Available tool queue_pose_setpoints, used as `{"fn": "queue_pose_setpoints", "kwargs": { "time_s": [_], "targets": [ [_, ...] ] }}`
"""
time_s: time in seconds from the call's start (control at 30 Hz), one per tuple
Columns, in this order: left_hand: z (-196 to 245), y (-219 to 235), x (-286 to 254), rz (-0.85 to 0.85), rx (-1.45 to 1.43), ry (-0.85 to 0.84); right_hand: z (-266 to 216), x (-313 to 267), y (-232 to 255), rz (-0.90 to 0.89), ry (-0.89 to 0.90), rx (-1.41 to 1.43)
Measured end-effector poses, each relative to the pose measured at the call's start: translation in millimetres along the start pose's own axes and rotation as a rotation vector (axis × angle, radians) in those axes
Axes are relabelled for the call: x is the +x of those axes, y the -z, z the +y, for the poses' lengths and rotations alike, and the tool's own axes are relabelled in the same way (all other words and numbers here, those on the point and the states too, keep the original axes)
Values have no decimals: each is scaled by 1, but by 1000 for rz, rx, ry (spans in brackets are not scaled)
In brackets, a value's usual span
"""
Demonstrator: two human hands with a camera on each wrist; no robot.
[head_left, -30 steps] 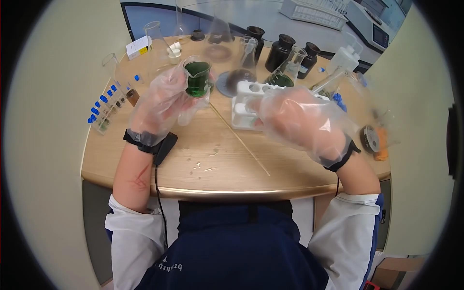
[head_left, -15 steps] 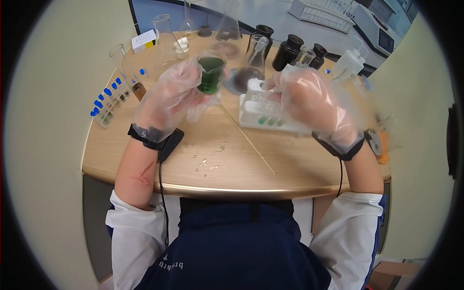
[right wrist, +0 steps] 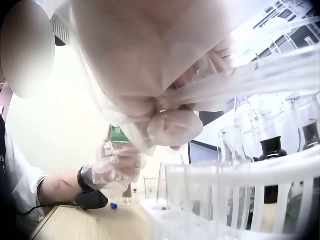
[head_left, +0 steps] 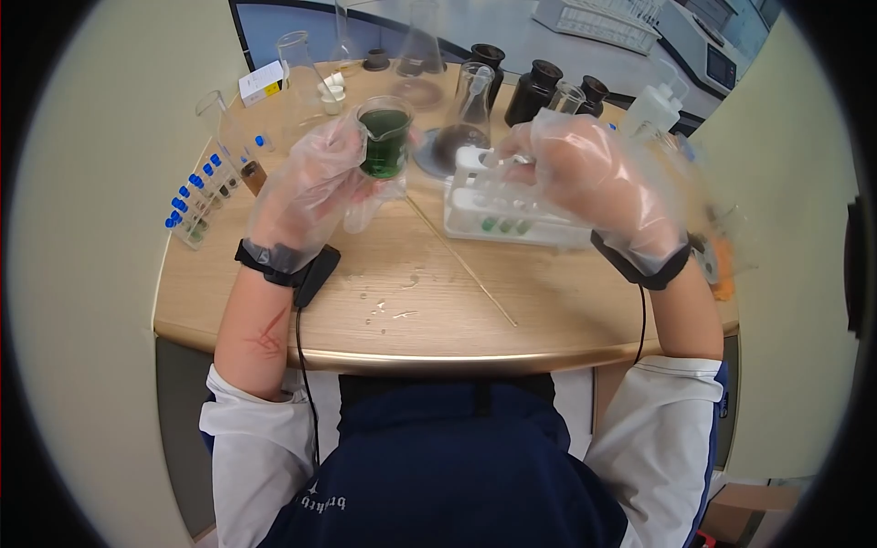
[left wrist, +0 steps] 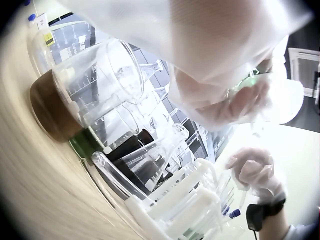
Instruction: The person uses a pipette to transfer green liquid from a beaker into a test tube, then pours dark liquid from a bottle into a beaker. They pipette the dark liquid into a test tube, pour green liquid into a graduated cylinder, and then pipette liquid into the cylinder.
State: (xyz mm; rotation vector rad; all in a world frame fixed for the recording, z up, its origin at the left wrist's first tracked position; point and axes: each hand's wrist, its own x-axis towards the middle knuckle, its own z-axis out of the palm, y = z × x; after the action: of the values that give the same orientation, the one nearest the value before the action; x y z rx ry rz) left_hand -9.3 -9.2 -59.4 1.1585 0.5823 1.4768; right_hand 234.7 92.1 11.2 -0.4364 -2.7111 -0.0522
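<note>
In the head view my gloved left hand (head_left: 311, 187) grips a glass beaker (head_left: 384, 151) of dark green liquid, upright above the table. My gloved right hand (head_left: 607, 183) is over the white test tube rack (head_left: 466, 224), its fingers curled near the rack's top. The right wrist view shows a clear glass tube (right wrist: 260, 77), like a test tube, running out from those fingers with droplets on it. Green liquid (head_left: 505, 226) shows at the bottom of several tubes standing in the rack. The right hand hides the rack's right part.
A thin rod (head_left: 461, 262) lies on the table, near small wet spots (head_left: 382, 306). At left is a rack of blue-capped vials (head_left: 192, 205). Behind stand a conical flask (head_left: 466, 137), dark bottles (head_left: 534, 91), and a white wash bottle (head_left: 653, 105).
My right hand has lifted up and away from the rack's front, uncovering the green-bottomed tubes. The left hand keeps its grip on the beaker, which has shifted slightly right.
</note>
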Motion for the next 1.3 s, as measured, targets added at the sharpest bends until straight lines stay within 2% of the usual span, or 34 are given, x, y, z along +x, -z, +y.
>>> {"fn": "queue_pose_setpoints", "kwargs": {
  "time_s": [0.13,0.23,0.33,0.47,0.5,0.6,0.67,0.73,0.8,0.87,0.93,1.0,1.1,1.23,1.3],
  "targets": [
    [0,5,1,-26,18,9,-4,-8,15,47,-83,-42],
    [0,2,0,31,37,-6,-10,-14,21,237,-92,-218],
    [1,1,-2,65,6,-2,-8,-15,34,357,-88,-98],
    [7,5,-1,-15,-9,-35,-22,-16,57,511,-209,61],
    [8,7,-1,-35,-30,-43,-22,-20,57,600,-256,469],
    [12,6,-1,-40,-77,-62,-25,-22,65,747,-134,640],
    [14,4,-2,-18,-88,-66,-29,-20,66,787,-205,364],
    [15,3,-1,10,-84,-67,-25,-17,65,771,-156,131],
    [15,5,-1,54,-18,-56,-31,-3,59,528,-29,76],
    [16,4,0,81,20,-44,-20,23,53,201,80,-180],
    [19,1,0,89,34,-38,8,41,35,61,377,-111],
    [20,5,0,104,59,-36,19,62,10,-118,351,73],
    [24,9,-2,127,13,-23,9,89,-12,-449,381,-358],
    [28,8,-2,97,-63,-61,5,107,-46,-552,476,-349],
    [37,-3,-6,188,5,-76,-1,118,-58,-680,430,-390]
  ]
}}
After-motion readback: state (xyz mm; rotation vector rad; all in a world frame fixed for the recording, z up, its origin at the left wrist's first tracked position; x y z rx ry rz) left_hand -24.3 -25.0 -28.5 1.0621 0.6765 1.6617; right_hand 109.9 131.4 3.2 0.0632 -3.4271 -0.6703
